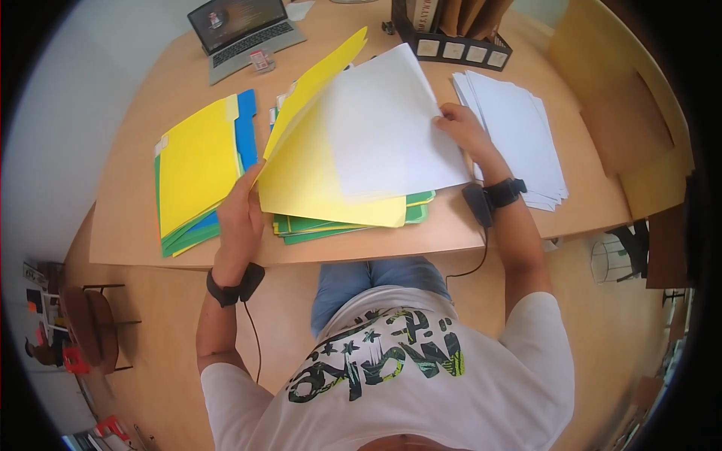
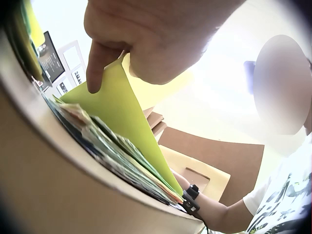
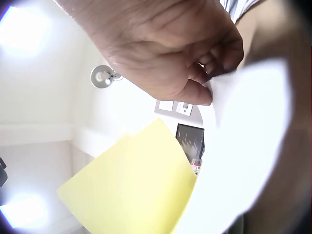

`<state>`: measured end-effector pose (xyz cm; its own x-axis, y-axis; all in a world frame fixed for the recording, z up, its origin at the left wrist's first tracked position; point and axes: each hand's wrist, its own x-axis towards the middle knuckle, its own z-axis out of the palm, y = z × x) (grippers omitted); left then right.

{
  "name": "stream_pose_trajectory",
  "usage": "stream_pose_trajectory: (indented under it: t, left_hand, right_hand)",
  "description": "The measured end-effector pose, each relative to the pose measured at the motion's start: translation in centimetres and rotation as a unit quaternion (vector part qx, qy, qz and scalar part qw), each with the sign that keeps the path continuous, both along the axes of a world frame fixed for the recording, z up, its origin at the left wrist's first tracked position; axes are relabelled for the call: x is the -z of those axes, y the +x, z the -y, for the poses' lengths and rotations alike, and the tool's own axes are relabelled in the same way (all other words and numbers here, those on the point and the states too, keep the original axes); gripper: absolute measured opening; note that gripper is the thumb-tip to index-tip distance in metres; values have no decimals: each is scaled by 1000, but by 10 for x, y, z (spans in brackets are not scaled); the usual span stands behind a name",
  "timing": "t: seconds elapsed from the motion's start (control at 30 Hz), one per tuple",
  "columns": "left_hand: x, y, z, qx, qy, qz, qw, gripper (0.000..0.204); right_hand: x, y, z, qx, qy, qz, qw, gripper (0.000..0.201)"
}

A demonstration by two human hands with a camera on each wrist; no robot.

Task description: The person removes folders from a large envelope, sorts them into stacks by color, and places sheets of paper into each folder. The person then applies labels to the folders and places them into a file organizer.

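My left hand (image 1: 241, 218) pinches a yellow file folder (image 1: 301, 180) at its folded left edge, thumb on one face in the left wrist view. The folder stands spread, its back flap tilted up. Between the flaps lies white paper (image 1: 391, 120), whose right edge my right hand (image 1: 466, 131) pinches between thumb and fingers. In the right wrist view the paper (image 3: 248, 141) bends down from the fingertips, beside the raised yellow flap (image 3: 136, 180). Beneath the folder is a pile of green and yellow folders (image 1: 323, 225), mostly hidden.
Left of the pile, yellow, green and blue folders (image 1: 199, 165) are stacked. A fanned stack of white sheets (image 1: 519, 135) lies at right. Farther back are a laptop (image 1: 248, 37), a small red-and-white item (image 1: 261, 60) and a black organizer (image 1: 462, 51) with a book and brown folders.
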<state>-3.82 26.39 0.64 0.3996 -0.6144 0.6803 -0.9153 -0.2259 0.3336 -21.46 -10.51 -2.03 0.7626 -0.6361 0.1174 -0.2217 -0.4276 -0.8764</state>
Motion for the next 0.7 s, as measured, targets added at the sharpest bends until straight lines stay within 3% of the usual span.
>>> stream_pose_trajectory:
  t: [0.23,0.37,0.5,0.7]
  left_hand:
    - [-15,74,-61,-101,-13,84,991,44]
    - [-15,98,-104,-194,-12,44,980,36]
    - [3,127,-144,-207,11,50,977,31]
    - [22,139,-170,-230,157,-7,960,33]
  right_hand:
    - [-24,-46,49,110,-88,-13,990,22]
    - [-21,-108,102,190,-155,-34,969,23]
    - [-5,-162,151,227,-152,-63,960,23]
    - [24,-193,178,279,-250,-187,908,23]
